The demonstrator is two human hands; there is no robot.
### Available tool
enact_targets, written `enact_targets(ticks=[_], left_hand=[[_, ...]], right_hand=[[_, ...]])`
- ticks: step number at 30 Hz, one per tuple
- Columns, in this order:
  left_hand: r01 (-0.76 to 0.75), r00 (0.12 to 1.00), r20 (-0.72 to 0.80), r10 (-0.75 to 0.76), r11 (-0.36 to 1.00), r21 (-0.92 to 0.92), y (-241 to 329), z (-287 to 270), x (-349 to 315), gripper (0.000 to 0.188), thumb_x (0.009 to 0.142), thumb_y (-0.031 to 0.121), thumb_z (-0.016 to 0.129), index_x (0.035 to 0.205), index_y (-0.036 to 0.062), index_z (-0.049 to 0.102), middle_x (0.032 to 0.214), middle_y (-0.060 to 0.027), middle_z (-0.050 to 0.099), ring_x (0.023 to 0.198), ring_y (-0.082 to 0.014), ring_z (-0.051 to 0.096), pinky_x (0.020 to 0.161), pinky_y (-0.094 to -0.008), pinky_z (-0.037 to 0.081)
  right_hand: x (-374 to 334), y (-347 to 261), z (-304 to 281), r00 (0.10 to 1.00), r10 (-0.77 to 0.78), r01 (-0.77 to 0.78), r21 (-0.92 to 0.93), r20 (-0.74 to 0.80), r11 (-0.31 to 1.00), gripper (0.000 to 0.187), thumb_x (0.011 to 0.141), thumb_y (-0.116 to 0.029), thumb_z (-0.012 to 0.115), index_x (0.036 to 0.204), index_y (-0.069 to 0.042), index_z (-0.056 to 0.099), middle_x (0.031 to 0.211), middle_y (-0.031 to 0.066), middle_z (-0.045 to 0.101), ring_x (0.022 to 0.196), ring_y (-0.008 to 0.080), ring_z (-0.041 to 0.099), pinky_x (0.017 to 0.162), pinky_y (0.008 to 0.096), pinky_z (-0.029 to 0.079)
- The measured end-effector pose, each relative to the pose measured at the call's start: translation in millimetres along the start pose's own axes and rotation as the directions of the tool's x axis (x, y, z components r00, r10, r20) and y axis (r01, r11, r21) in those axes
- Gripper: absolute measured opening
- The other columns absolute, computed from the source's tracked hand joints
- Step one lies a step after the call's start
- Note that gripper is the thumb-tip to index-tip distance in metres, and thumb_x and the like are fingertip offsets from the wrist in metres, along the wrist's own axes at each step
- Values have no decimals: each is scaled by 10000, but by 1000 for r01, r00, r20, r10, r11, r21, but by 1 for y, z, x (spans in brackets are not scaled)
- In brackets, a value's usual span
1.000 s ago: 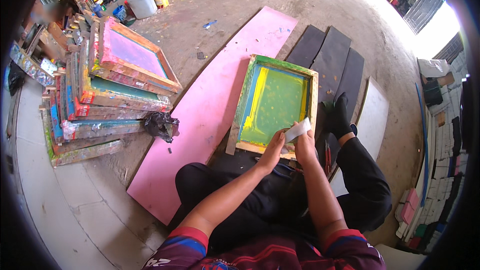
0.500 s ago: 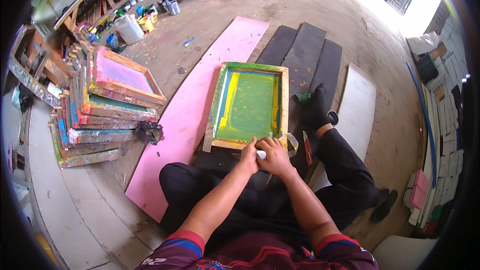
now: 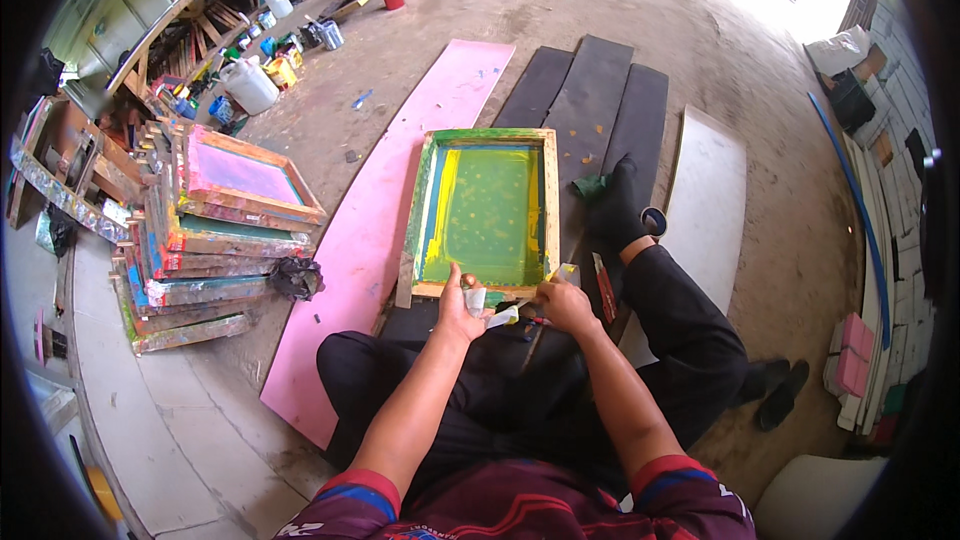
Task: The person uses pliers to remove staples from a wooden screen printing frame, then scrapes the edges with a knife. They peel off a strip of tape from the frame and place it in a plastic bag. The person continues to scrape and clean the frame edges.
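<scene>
A wooden-framed printing screen [image 3: 549, 210], its mesh coloured green with yellow and blue paint along the edges, lies in front of me. Close to its near rail, my left hand [image 3: 458, 316] has its thumb raised and its fingers curled at a small white piece [image 3: 475, 301]. To the right, at the frame's near corner, my right hand [image 3: 568, 306] is closed on a thin pale strip with yellow smears [image 3: 503, 317]. One end of that strip reaches toward my left hand, and part shows above my right knuckles. Its exact material is unclear.
Paint-stained screens [image 3: 200, 265] stand stacked at left, beside a crumpled black bag [image 3: 297, 280]. A pink board [image 3: 350, 290] and dark boards [image 3: 585, 90] lie beneath the frame. Right of it are a red-handled tool [image 3: 604, 287], a tape roll [image 3: 653, 221] and a white board [image 3: 705, 180].
My hands were together at the frame's near edge and have moved apart, left hand leftward, right hand rightward. The white piece and pale strip now show between them. The view has shifted slightly.
</scene>
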State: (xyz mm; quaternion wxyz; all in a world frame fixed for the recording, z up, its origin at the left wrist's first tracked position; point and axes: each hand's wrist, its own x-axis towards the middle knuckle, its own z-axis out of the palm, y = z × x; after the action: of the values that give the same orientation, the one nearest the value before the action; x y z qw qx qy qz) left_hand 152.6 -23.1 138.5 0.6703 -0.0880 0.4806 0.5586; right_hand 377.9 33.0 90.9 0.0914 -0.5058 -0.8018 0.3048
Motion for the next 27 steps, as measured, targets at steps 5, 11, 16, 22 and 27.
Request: enact_targets(ticks=[5, 11, 16, 22, 27], left_hand=[[10, 977, 213, 5, 997, -74, 8, -25, 4, 574, 962, 780, 549, 715, 262, 533, 725, 75, 545, 653, -154, 487, 592, -326, 381], [-506, 860, 35, 509, 843, 183, -24, -16, 17, 566, 1054, 672, 494, 956, 135, 641, 900, -22, 647, 841, -158, 619, 749, -353, 508], [-463, 853, -57, 518, 803, 376, -30, -20, 11, 665, 1056, 672, 494, 1100, 31, 665, 1002, -52, 640, 926, -155, 616, 812, -355, 507], [-483, 856, -82, 511, 846, 228, -9, -43, 3, 519, 1067, 553, 580, 982, 47, 657, 916, -59, 650, 784, -180, 641, 694, -373, 514], [-166, 984, 19, 177, 953, -254, 2, -78, 26, 617, 1062, 646, 481, 1150, 61, 657, 952, -77, 701, 868, -207, 692, 779, -374, 565]], right_hand=[[0, -16, 4, 996, -34, 51, 215, -82, 975, 185, 951, -177, 689, 1069, -35, 672, 882, 155, 722, 866, 325, 738, 779, 461, 572], [13, -70, 16, 998, 9, -69, 986, 69, 152, 140, 961, 2, 590, 1091, 10, 641, 1023, 96, 709, 852, 187, 700, 744, 332, 559], [20, -111, 34, 1000, 22, -23, 857, 13, 516, 218, 881, -69, 575, 992, -34, 760, 974, 131, 740, 887, 271, 687, 824, 384, 547], [6, -137, 35, 907, -308, 392, 311, -286, 866, 331, 876, -375, 717, 1026, -87, 779, 1358, 168, 635, 1298, 396, 530, 1075, 544, 436], [4, -151, 61, 922, -313, 386, 471, -228, 793, 657, 948, -532, 719, 1270, 13, 546, 1492, 284, 496, 1397, 443, 496, 1141, 508, 410]])
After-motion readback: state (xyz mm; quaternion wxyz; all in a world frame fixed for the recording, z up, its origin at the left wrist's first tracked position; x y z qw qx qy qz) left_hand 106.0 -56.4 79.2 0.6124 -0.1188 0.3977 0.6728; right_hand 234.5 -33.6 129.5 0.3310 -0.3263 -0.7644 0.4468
